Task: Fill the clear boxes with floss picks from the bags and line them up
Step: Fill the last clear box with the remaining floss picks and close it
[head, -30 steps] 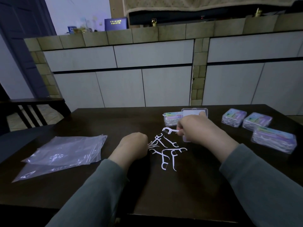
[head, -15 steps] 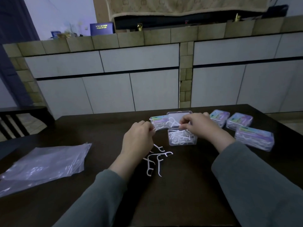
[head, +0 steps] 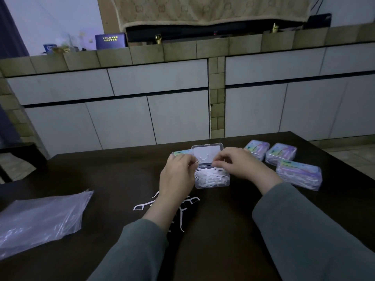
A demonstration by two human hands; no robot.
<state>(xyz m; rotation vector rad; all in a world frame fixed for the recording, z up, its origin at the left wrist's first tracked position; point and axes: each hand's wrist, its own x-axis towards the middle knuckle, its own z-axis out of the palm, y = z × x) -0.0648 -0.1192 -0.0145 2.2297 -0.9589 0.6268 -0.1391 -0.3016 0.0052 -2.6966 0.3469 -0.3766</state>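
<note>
An open clear box (head: pixel 212 180) stands mid-table, heaped with white floss picks, its lid (head: pixel 207 154) upright behind it. My left hand (head: pixel 177 176) hovers at the box's left edge, fingers pinched on floss picks. My right hand (head: pixel 241 165) is over the right edge, fingertips pinched. A single floss pick (head: pixel 203 159) hangs between the two sets of fingertips in front of the lid. Several loose floss picks (head: pixel 189 201) lie on the table under my left wrist.
Three closed, filled boxes (head: pixel 299 175) sit in a group at the right, and another closed box (head: pixel 179 153) is behind my left hand. Empty clear plastic bags (head: pixel 40 220) lie at the left of the dark table (head: pixel 223 240). A chair (head: pixel 18 157) stands far left.
Both hands rose from the loose picks to the open box, carrying picks. Fewer loose picks lie on the table. The camera view swung left and lifted.
</note>
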